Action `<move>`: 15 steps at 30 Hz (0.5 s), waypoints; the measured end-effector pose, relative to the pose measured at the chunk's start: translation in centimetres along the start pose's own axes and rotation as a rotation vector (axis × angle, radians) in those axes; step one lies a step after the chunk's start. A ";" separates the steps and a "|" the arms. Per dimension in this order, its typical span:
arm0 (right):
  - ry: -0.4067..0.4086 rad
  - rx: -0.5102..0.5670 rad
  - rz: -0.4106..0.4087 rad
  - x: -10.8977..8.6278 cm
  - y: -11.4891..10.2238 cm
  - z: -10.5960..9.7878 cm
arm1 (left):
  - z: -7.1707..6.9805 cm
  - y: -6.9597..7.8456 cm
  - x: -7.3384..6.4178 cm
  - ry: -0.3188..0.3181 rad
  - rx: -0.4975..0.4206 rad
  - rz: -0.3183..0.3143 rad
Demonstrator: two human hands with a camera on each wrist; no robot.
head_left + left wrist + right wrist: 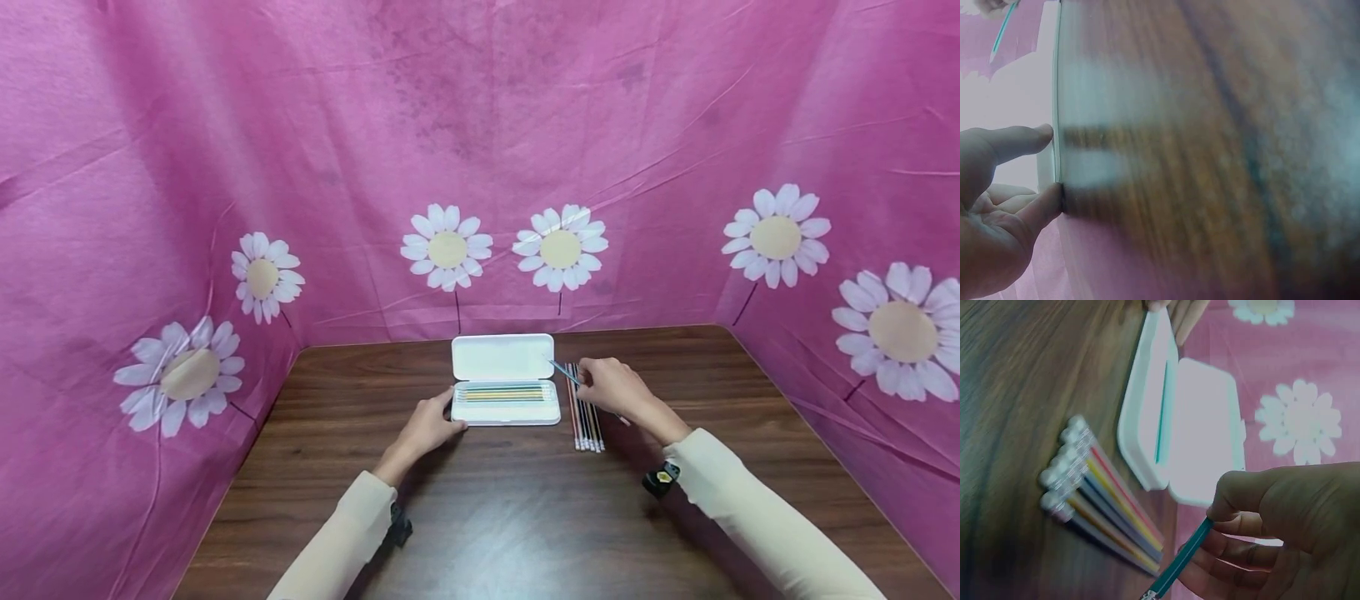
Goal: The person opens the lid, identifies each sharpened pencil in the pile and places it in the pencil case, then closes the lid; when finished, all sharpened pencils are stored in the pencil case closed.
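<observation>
A white pencil case (506,414) lies open on the table, its lid (502,357) tipped back. Several pencils (502,393) in yellow and green lie lengthwise inside it. My left hand (427,427) holds the case at its left end, thumb at the front edge; the left wrist view shows thumb and finger against the case's side (1056,94). Just right of the case, my right hand (617,387) pinches a teal pencil (1185,557) between thumb and fingers, above the table. Under that hand lies a row of several pencils (585,417), white eraser ends toward me.
The dark wooden table (510,517) reaches back to a pink cloth (360,167) with white flowers, which also hangs along the left and right sides. A dark wrist device (662,479) sits at my right sleeve.
</observation>
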State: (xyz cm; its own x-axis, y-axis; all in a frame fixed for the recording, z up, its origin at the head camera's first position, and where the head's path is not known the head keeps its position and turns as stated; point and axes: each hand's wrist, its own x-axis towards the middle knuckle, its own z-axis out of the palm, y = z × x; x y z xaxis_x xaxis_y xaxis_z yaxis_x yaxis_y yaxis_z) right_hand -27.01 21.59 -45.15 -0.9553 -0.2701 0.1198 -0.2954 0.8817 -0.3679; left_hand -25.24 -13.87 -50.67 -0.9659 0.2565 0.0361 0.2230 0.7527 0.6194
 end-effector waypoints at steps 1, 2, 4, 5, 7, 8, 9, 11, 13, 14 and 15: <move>-0.007 -0.006 -0.020 0.2 -0.4 -0.1 | 0.0 0.0 0.0 -0.002 -0.001 -0.002; -0.017 -0.011 -0.038 0.5 -0.9 -0.1 | 0.0 0.1 0.0 -0.003 -0.002 -0.003; -0.033 -0.025 -0.077 1.0 -1.7 -0.1 | 0.0 0.1 0.0 -0.002 0.002 -0.001; -0.041 -0.033 -0.093 1.3 -2.2 0.0 | 0.0 0.1 0.0 -0.001 0.003 0.002; -0.049 -0.046 -0.135 1.8 -3.1 0.1 | 0.1 0.1 0.0 0.004 0.021 0.012; -0.053 -0.050 -0.151 2.0 -3.6 0.1 | 0.1 0.1 0.0 0.008 0.024 0.015; -0.055 -0.056 -0.165 2.3 -4.0 0.2 | 0.1 0.1 0.0 0.011 0.029 0.019; -0.059 -0.064 -0.195 2.8 -4.7 0.5 | 0.0 0.1 0.0 0.014 0.028 0.019; -0.066 -0.072 -0.219 3.3 -5.3 0.7 | 0.0 0.2 0.0 0.009 0.024 0.013; -0.074 -0.077 -0.223 3.5 -5.6 0.9 | -0.1 0.2 0.0 0.003 0.008 0.006; -0.082 -0.085 -0.230 3.8 -5.8 1.1 | -0.1 0.2 0.0 0.001 0.008 0.005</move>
State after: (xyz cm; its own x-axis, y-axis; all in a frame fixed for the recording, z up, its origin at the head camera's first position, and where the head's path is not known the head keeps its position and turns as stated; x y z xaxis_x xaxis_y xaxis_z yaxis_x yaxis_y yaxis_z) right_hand -28.92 15.05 -43.54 -0.8614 -0.4947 0.1153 -0.5068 0.8219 -0.2599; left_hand -25.20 -13.78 -50.47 -0.9649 0.2596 0.0400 0.2289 0.7565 0.6126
